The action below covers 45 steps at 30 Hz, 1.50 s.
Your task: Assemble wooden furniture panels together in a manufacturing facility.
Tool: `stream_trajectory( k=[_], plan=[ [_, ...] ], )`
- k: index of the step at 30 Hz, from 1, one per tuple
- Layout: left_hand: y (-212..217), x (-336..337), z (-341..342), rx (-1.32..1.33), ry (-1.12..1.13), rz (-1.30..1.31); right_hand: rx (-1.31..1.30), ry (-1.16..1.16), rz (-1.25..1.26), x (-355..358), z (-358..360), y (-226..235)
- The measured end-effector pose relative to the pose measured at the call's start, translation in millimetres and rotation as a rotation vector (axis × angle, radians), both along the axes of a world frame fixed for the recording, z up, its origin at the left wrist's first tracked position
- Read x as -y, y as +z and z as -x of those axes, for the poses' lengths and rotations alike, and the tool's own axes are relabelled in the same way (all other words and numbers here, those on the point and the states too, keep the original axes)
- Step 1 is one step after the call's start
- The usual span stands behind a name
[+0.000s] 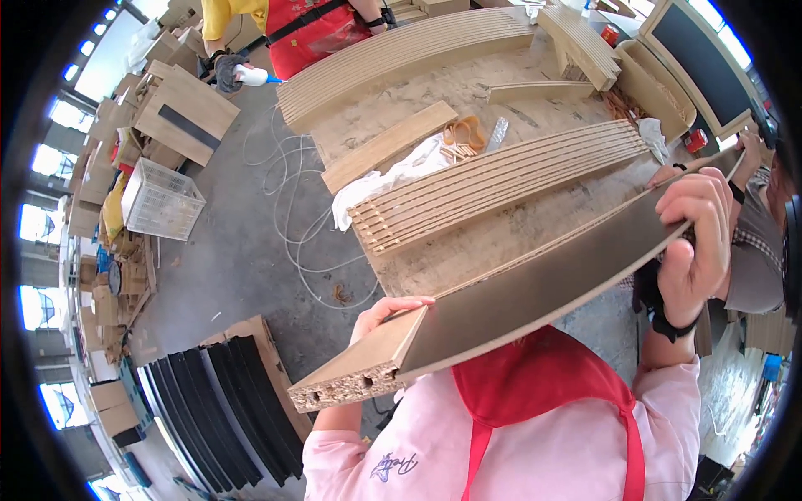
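**A:** Holding a long curved board (518, 292) with both hands, up off the workbench (468, 83). Left hand (380, 313) tucked behind the near end, thumb hooked over the top edge next to the pale wood face; rest of the fingers hidden behind, so can't really tell how tight the grip is. Right hand (697, 242) wrapped shut around the far part of the board, fingers curled over the top edge.

**B:** And the board itself?

**A:** Dark face up, tilted, running from lower left to upper right across the view. Chipboard core showing at the near end, with a couple of round holes in it. Far tip poking up past the right hand.

**B:** Anything under it?

**A:** Stack of curved slats (501, 179) lying on the workbench just beyond the board, not touching as far as visible. White rag (384, 179) beside the stack's left end, flat plank (388, 146) above that. Another stack of slats (401, 58) farther back.

**B:** Floor?

**A:** White cable (288, 225) looped on the concrete, clear plastic crate (161, 200) off to the left, row of dark curved boards (213, 413) leaning near the bottom left. Another person in a red apron (309, 29) at the far end of the bench.
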<state>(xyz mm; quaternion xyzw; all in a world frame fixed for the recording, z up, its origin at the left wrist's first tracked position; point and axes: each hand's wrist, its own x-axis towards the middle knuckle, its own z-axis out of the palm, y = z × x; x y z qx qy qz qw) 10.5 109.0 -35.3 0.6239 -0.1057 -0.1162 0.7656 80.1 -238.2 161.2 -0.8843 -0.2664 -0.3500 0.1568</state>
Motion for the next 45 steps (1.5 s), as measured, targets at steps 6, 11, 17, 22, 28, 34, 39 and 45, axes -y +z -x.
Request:
stream_trajectory(
  k=[6, 11, 17, 22, 28, 34, 39, 45],
  plan=[
    [73.1, 21.2, 5.3, 0.210, 0.202, -0.039, -0.044, 0.317, 0.109, -78.4, 20.8, 23.4],
    [51.1, 21.6, -2.9, 0.496, 0.172, 0.274, -0.026, 0.450, 0.120, -101.0, 14.2, 21.7],
    [55.9, 8.2, -14.0, 0.587, -0.003, 0.057, -0.103, 0.558, 0.211, -94.8, 13.2, 21.9],
    [61.0, 7.6, -17.3, 0.637, -0.057, 0.056, -0.122, 0.475, 0.294, -90.3, 25.9, 25.8],
    [67.3, 9.8, -2.7, 0.574, 0.086, -0.073, -0.185, 0.222, 0.200, -113.5, 39.8, 22.2],
    [59.0, 13.5, -8.1, 0.577, 0.001, -0.057, -0.094, 0.411, 0.297, -92.9, 22.8, 21.1],
    [61.4, 13.7, 5.1, 0.544, 0.160, -0.124, -0.069, 0.369, 0.231, -99.2, 23.0, 19.8],
    [59.6, 13.4, 8.1, 0.531, 0.202, -0.083, -0.039, 0.357, 0.184, -107.9, 22.2, 20.9]
  ],
)
